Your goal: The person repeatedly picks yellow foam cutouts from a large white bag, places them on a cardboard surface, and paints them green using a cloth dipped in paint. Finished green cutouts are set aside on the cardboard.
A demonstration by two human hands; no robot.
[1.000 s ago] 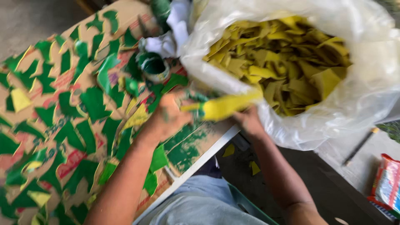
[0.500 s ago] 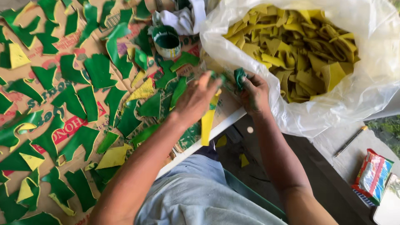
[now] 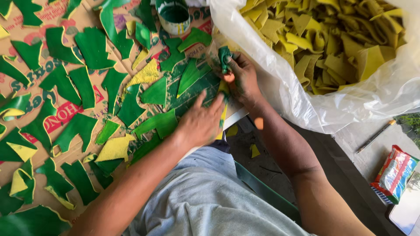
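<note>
Left hand (image 3: 202, 122): palm down, fingers spread flat, pressing a yellow strip (image 3: 223, 114) against the near edge of the cardboard sheet (image 3: 52, 120). Only the strip's edge shows under the fingers. Forearm enters from near left, crossing over the grey-clad lap.

Right hand (image 3: 243, 78): closed in a pinch around a green-stained sponge pad (image 3: 224, 57), thumb and fingertips stained green. Pad held just above the paint-smeared patch of cardboard, just beyond the left hand. Forearm comes from near right.

Containers:
- Paint tin (image 3: 174, 15), far centre on the cardboard, open, green paint inside and run down its wall.
- Clear plastic bag (image 3: 306, 102), far right, mouth open; filled with unpainted yellow cut pieces (image 3: 315, 39). Its wall touches the right wrist.

Cardboard surface: many green-painted pieces (image 3: 92, 48) laid out over the left side, a few yellow faces among them.

Far right, on the ground: snack packet (image 3: 396, 172); pen (image 3: 375, 136) near the bag.
</note>
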